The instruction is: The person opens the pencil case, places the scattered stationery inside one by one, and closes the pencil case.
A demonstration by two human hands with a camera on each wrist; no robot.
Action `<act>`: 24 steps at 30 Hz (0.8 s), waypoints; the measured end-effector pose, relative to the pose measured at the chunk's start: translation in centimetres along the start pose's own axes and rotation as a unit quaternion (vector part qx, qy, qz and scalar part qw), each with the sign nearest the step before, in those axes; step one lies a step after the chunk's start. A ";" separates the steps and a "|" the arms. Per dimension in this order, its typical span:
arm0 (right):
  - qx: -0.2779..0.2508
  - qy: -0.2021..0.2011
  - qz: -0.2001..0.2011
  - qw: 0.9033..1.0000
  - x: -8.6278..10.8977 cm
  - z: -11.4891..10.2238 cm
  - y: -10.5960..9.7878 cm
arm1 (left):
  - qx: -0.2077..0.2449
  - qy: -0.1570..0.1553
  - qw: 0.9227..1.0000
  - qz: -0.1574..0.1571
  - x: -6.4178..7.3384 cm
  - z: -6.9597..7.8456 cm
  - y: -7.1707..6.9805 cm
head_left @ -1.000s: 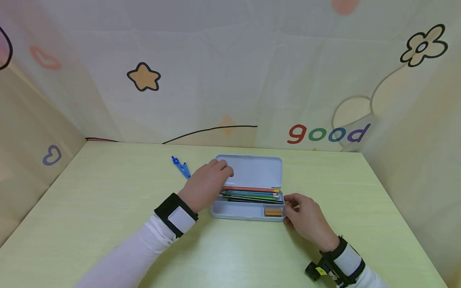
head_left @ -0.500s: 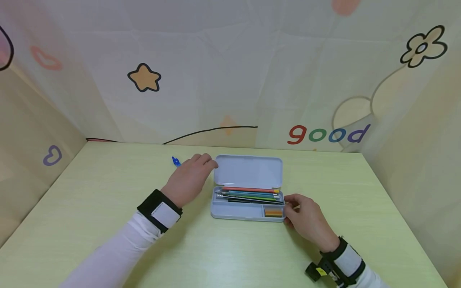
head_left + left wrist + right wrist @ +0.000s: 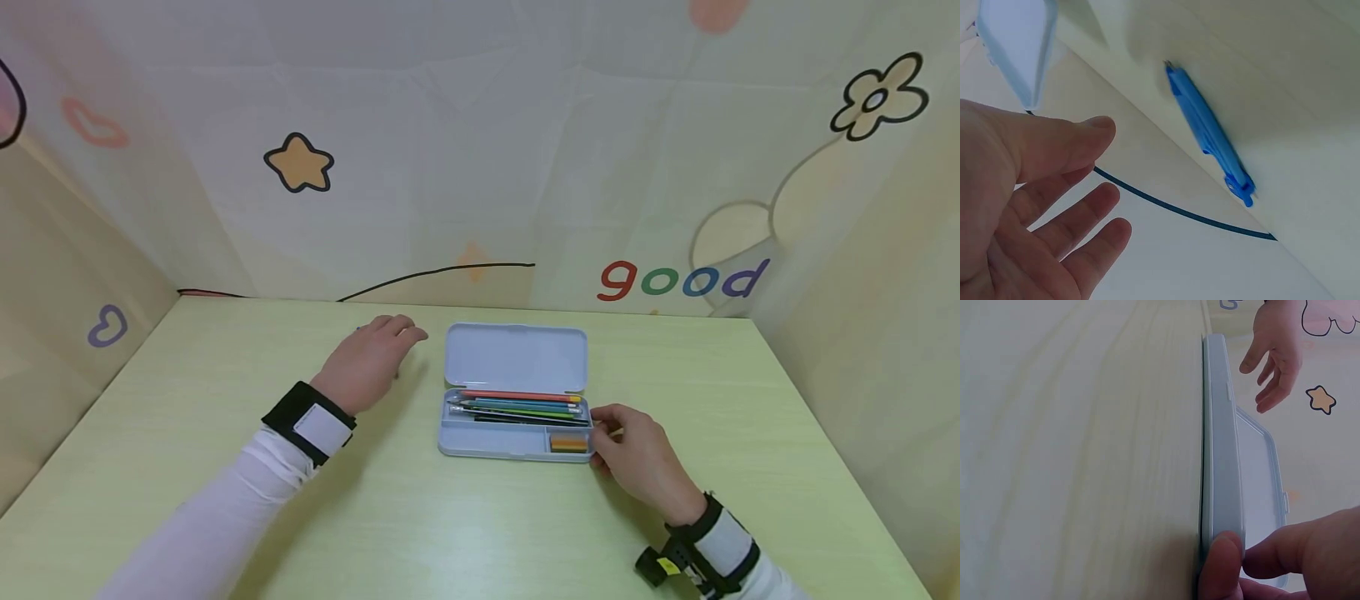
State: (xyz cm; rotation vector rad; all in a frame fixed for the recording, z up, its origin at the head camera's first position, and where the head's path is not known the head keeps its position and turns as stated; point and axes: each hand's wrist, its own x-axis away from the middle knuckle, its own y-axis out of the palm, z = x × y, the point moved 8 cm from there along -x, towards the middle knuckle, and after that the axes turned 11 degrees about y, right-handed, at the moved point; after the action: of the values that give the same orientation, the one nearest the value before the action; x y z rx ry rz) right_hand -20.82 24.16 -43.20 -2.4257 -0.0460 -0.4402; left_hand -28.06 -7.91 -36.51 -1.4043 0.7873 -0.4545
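A light blue pencil case lies with its lid folded back. Several pencils fill its upper compartment, and an orange-brown block sits in a small compartment at lower right. My right hand grips the case's right end; in the right wrist view, the thumb and fingers meet at its corner. My left hand, fingers relaxed and holding nothing, hovers left of the case. Near it on the table, a folded blue drawing compass shows in the left wrist view; the hand mostly hides it in the head view.
The pale green table ends at a printed cloth backdrop behind and at both sides. Each wrist wears a black strap, and a small camera hangs from the right one.
My left hand has moved left from over the open lid to above the compass, covering it in the head view. The right hand and the case have stayed in place.
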 end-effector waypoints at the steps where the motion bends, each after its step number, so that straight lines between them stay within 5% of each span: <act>1: 0.000 -0.001 0.000 1.000 0.0 0.0 0.0 | -0.001 -0.001 1.000 -0.005 0.1 -0.3 0.2; 17: 0.000 0.002 0.001 1.000 0.1 -0.1 0.0 | 0.003 -0.014 0.998 -0.068 0.8 -3.6 2.4; 24: -0.002 0.006 0.001 1.000 0.1 0.0 0.0 | 0.014 -0.028 0.997 -0.071 0.8 -4.1 2.8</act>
State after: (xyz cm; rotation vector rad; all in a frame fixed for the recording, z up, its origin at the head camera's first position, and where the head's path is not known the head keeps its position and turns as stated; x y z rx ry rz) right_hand -20.76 24.17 -43.17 -2.4261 -0.0365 -0.4538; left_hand -30.91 -10.91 -39.29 -1.4467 0.6359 -0.5320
